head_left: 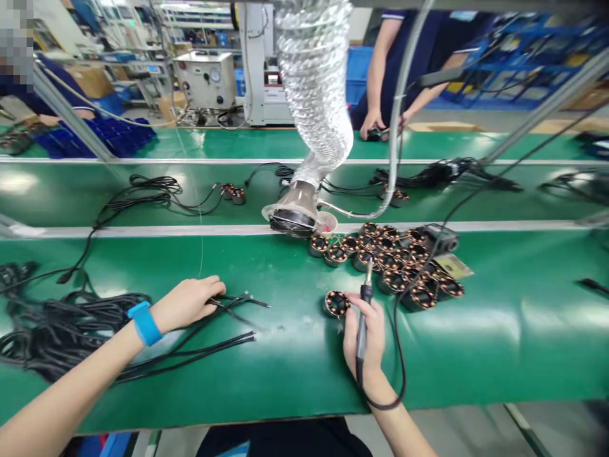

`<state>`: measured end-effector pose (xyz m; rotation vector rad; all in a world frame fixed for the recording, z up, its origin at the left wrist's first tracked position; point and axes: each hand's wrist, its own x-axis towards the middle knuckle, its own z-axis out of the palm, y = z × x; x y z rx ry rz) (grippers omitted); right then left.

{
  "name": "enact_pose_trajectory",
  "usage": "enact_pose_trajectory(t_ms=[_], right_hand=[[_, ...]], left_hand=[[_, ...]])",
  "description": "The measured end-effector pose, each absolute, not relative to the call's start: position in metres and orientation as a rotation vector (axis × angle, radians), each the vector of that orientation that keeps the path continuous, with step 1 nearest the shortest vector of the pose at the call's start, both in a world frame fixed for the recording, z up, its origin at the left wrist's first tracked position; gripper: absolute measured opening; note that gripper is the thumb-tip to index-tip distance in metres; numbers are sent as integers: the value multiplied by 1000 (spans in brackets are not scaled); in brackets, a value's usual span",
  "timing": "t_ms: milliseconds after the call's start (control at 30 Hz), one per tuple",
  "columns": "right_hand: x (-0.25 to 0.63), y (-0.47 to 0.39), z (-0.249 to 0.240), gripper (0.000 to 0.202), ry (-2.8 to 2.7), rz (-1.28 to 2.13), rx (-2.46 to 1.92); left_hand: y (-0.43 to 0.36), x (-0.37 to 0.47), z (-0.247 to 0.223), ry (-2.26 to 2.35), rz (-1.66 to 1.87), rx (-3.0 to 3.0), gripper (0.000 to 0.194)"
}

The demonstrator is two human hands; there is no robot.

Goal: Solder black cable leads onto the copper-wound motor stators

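My left hand (193, 301), with a blue band (145, 322) at the wrist, is closed on black cables (238, 299) whose stripped ends point right. More black cable ends (233, 344) lie just below it on the green mat. My right hand (366, 333) grips a soldering iron (363, 324) with its tip pointing away from me; the cord loops down around the wrist. Fingertips of that hand touch a single motor stator (337, 304) with copper windings, which rests on the mat. Several similar stators (392, 279) stand clustered beyond the iron.
A large pile of black cables (52, 336) covers the left side. The flexible silver duct (316, 76) ends in a fume hood (292, 212) above the bench rail. A grey box (441, 238) sits behind the stators. Across the bench, another person's hands (375, 124) hold a small dark part.
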<state>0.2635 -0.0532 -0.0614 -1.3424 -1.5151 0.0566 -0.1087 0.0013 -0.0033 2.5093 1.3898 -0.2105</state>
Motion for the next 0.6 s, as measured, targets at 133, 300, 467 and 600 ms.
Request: enact_pose_trajectory(t_ms=[133, 300, 467, 600], right_hand=[[267, -56, -61, 29, -1517, 108, -1347], [269, -56, -67, 41, -1595, 208, -1319], [270, -55, -71, 45, -1626, 266, -1298], [272, -56, -67, 46, -1671, 305, -1302]], left_hand=[[8, -79, -16, 1270, 9, 2428, 20], [5, -70, -30, 1346, 109, 2411, 24], [-1, -67, -42, 1647, 38, 2557, 26], [-7, -61, -49, 1750, 86, 2529, 23]])
